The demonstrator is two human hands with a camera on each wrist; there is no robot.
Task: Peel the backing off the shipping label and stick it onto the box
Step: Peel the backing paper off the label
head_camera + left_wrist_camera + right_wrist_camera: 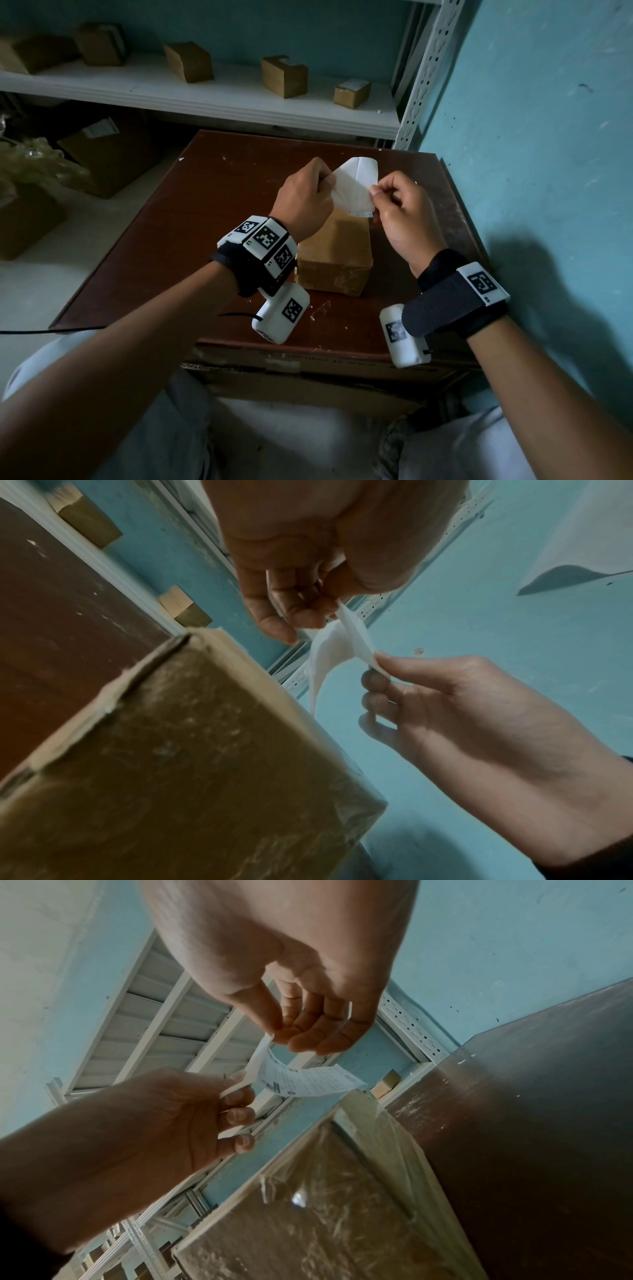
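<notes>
A small stockroom or packing room: taped cardboard parcels (284, 76) line a white slotted-steel shelf (219, 97) beyond the brown bench (191, 222), with cartons (102, 150) on the floor at far left.

Open brown tabletop (161, 246) from 7 to 11 o'clock of the taped box (334, 255), free for passage. Blue wall (534, 164) close at 3 o'clock, leaving only a narrow strip. Shelf edge (219, 106) at 12 o'clock overhanging the table's far side. Both hands above the box, air between box top and label (308, 1081).
</notes>
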